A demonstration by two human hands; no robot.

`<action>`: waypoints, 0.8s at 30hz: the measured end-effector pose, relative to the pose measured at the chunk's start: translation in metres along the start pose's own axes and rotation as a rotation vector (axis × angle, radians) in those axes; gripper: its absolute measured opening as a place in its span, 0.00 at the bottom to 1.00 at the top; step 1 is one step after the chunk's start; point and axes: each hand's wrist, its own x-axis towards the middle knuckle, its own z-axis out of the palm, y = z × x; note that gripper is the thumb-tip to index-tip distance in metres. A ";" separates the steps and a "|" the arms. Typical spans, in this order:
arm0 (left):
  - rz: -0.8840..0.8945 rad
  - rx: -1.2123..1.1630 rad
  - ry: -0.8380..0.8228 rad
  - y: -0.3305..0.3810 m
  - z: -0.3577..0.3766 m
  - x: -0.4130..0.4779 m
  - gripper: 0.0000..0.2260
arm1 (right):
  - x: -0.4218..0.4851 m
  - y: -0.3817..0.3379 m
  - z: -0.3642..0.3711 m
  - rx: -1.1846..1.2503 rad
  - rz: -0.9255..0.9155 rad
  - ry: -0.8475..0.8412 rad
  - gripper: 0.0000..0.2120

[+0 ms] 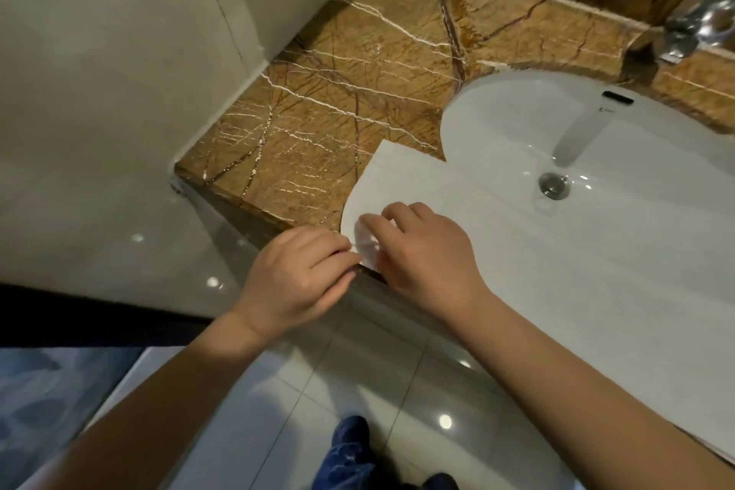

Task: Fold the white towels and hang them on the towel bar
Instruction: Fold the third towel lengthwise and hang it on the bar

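A white towel [537,251] lies spread flat over the front of the brown marble counter [318,111] and across the near part of the sink. At the towel's near left corner both hands meet. My left hand [294,282] pinches the corner edge between thumb and fingers. My right hand [425,251] holds the same corner with curled fingers, lifting a small fold of cloth. No towel bar is in view.
A white sink [517,123] with a metal drain [553,184] sits in the counter, with a chrome faucet [700,24] at the back right. A glossy tiled wall [99,91] stands to the left. The tiled floor [358,370] lies below the counter edge.
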 end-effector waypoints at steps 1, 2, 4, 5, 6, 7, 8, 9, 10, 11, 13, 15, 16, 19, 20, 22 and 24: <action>0.016 0.011 0.006 -0.002 0.001 -0.001 0.06 | 0.002 -0.001 -0.002 -0.015 -0.006 0.006 0.11; 0.027 0.019 0.020 -0.004 0.001 -0.001 0.07 | 0.003 -0.002 -0.003 -0.032 -0.016 0.009 0.10; 0.039 0.028 0.048 -0.009 0.002 0.000 0.07 | 0.005 -0.001 -0.003 -0.078 -0.035 0.012 0.07; 0.041 0.031 0.052 -0.011 0.002 0.001 0.06 | 0.006 0.001 -0.003 -0.105 -0.029 0.009 0.07; 0.045 0.035 0.052 -0.013 0.002 0.002 0.06 | 0.006 0.003 -0.003 -0.130 -0.009 0.005 0.06; 0.050 0.036 0.053 -0.014 0.002 0.004 0.05 | 0.007 0.006 -0.003 -0.153 0.019 0.007 0.05; 0.056 0.035 0.055 -0.016 0.002 0.006 0.04 | 0.008 0.009 -0.003 -0.172 0.046 0.019 0.05; 0.063 0.031 0.055 -0.016 0.002 0.008 0.04 | 0.008 0.013 -0.004 -0.182 0.053 0.037 0.05; 0.071 0.027 0.053 -0.017 0.002 0.009 0.04 | 0.008 0.016 -0.005 -0.181 0.034 0.051 0.05; 0.078 0.024 0.046 -0.018 0.002 0.011 0.04 | 0.007 0.019 -0.004 -0.171 -0.002 0.053 0.05; 0.090 0.022 0.030 -0.020 0.001 0.013 0.05 | 0.005 0.023 -0.003 -0.152 -0.048 0.015 0.06; 0.092 0.020 0.022 -0.021 -0.001 0.014 0.06 | 0.003 0.026 -0.006 -0.122 -0.014 -0.006 0.06; 0.090 0.019 0.023 -0.021 -0.001 0.014 0.06 | 0.003 0.028 -0.008 -0.109 0.017 0.015 0.05; 0.070 0.011 0.043 -0.020 -0.001 0.013 0.05 | -0.001 0.028 -0.015 -0.018 0.037 0.056 0.02; 0.057 0.007 0.056 -0.020 0.000 0.012 0.04 | -0.003 0.025 -0.015 0.012 0.011 0.060 0.03; 0.032 -0.007 0.083 -0.019 0.000 0.010 0.03 | -0.005 0.013 -0.010 0.033 -0.022 0.057 0.06; 0.022 -0.014 0.095 -0.018 0.000 0.009 0.03 | -0.004 0.000 -0.002 0.033 -0.017 0.067 0.07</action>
